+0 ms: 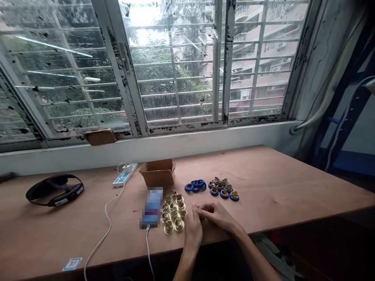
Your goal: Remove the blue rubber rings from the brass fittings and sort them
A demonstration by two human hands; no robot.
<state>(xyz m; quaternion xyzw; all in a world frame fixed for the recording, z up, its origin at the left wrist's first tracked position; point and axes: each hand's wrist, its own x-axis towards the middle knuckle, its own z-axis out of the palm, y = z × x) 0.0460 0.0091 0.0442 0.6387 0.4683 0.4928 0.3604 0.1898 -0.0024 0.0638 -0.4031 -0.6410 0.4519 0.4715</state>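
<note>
Hands meet over the near edge of the brown wooden table. Left hand is upright, fingers bent inward; right hand comes in from the side, thumb and index drawn together at the left's fingertips. A sliver of something dark bluish shows between them, mostly covered. Can't tell what it is, or how firmly either hand grips.

Loose shiny gold round pieces with raised curled tops are piled just beside the left hand. Thin blue rings overlap in a small cluster beyond the hands. Gold-topped pieces seated in blue rings are grouped right of that cluster.

Handling, my read: gold parts look like thin metal, light, stiff, slick on the polished faces. Take by the outer rim, thumb and index opposed; raised top could bend or scratch if squeezed. Pile overlaps, so lift from the top or neighbours may slide. Blue rings look light, probably plastic or rubber, flex unknown. Pinch the band at opposite sides; they may come up two at a time. Ringed pieces: hold by the blue edge, keep pressure off the gold.

Open brown cardboard box sits behind the pile; phone with blurred screen lies just left of it, cable attached.
</note>
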